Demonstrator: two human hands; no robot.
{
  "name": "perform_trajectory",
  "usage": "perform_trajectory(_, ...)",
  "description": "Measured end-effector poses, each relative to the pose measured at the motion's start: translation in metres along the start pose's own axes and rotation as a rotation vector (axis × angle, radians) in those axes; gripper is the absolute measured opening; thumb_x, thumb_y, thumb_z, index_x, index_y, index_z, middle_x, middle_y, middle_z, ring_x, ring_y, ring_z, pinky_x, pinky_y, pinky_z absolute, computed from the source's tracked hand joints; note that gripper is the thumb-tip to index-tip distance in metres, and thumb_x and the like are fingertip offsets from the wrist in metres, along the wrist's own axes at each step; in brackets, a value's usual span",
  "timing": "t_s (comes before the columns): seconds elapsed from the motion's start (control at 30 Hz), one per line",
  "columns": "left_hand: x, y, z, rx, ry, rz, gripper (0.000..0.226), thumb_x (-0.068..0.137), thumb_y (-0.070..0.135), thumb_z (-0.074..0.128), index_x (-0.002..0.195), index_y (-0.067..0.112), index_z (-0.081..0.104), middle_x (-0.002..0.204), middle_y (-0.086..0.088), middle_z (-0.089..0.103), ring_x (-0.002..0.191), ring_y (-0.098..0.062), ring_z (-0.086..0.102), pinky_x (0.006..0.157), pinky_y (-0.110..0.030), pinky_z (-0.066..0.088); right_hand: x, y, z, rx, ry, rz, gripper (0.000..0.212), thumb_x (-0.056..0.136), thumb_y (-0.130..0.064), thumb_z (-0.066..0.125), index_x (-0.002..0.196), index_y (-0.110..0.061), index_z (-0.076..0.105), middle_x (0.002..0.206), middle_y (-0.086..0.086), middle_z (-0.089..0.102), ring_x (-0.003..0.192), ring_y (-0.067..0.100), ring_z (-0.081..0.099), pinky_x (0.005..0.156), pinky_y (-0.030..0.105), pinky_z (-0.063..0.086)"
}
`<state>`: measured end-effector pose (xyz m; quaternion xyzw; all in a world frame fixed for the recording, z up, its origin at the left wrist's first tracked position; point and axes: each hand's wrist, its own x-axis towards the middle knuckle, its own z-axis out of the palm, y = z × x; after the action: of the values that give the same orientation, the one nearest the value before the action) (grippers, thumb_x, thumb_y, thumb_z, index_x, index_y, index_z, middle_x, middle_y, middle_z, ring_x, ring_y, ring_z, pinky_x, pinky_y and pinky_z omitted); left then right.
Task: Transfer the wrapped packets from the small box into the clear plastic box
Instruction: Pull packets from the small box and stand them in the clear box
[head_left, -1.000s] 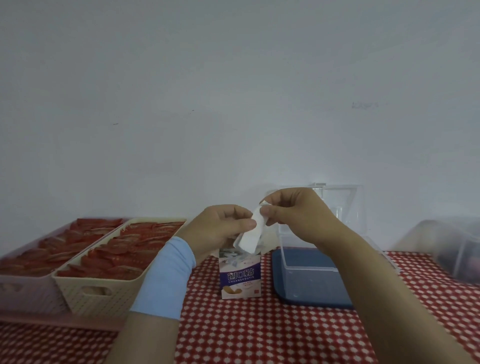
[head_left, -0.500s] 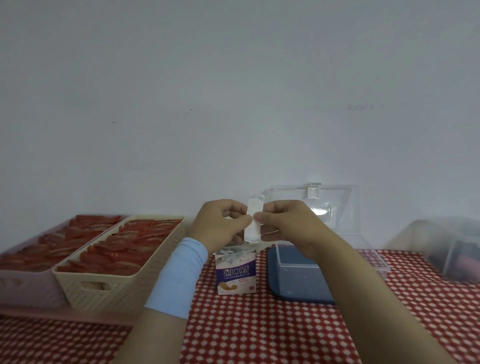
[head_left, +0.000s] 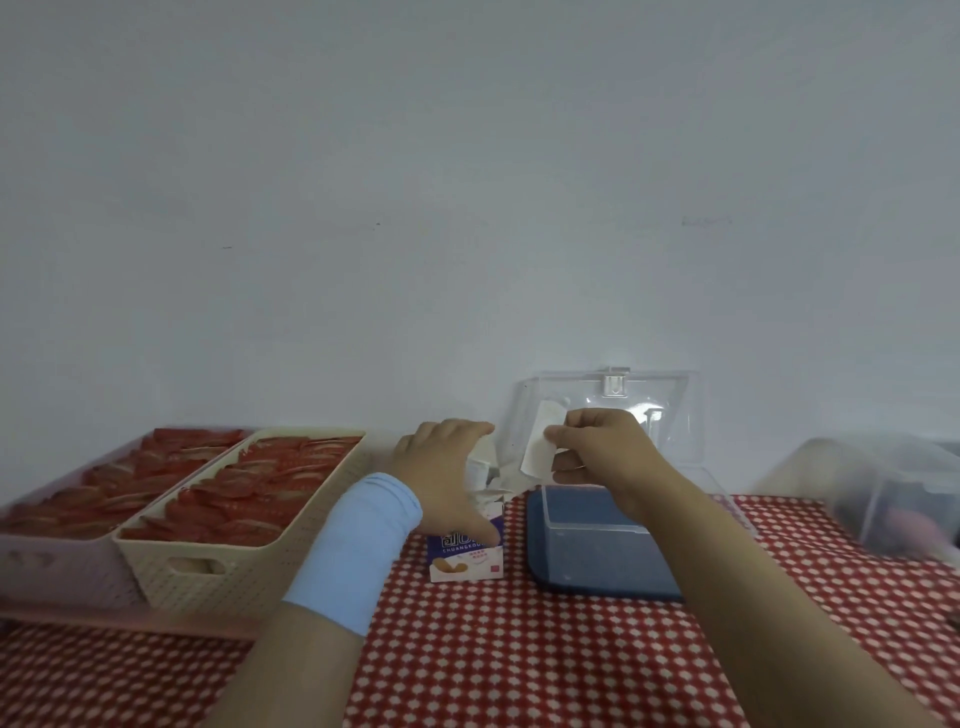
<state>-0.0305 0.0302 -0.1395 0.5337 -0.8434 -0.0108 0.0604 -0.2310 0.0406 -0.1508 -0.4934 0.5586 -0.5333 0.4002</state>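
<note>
Wrapped packet (head_left: 541, 442), long axis near-vertical, in right hand (head_left: 597, 449)

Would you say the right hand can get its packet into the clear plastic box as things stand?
Probably yes: the clear plastic box has its lid swung up and back, and the right hand, pinching the white packet, hangs just above the open top with nothing between.

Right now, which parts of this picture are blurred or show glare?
Head view: glare spots on the raised lid of the clear plastic box; the frosted container at the right edge is blurred; the wrapped packet in the right hand is soft; light is dim and flat.
</note>
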Motion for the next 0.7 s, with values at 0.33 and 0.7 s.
perform_trajectory(0.33, 0.032, 0.000, 0.040, -0.012, 0.130, -0.068, 0.044, 0.087, 0.019, 0.063, 0.129, 0.024, 0.051, 0.122, -0.001, 0.058, 0.113, -0.023, 0.056, 0.089, -0.037, 0.051, 0.000, 0.003, -0.013, -0.082, 0.038, -0.010, 0.010, 0.094, -0.008, 0.067, 0.091, 0.002, 0.069, 0.080, 0.011, 0.073, 0.062, 0.019, 0.070, 0.072, 0.040, 0.062)
perform_trajectory(0.7, 0.027, 0.014, 0.045, 0.013, 0.189, -0.072, 0.084, 0.083, 0.034, 0.071, 0.150, 0.028, 0.022, 0.143, -0.002, 0.045, 0.125, -0.025, 0.050, 0.097, -0.038, 0.046, -0.002, 0.005, -0.027, -0.371, 0.036, -0.019, 0.011, 0.091, -0.008, 0.063, 0.086, -0.002, 0.071, 0.089, 0.018, 0.075, 0.076, 0.026, 0.072, 0.065, 0.032, 0.059)
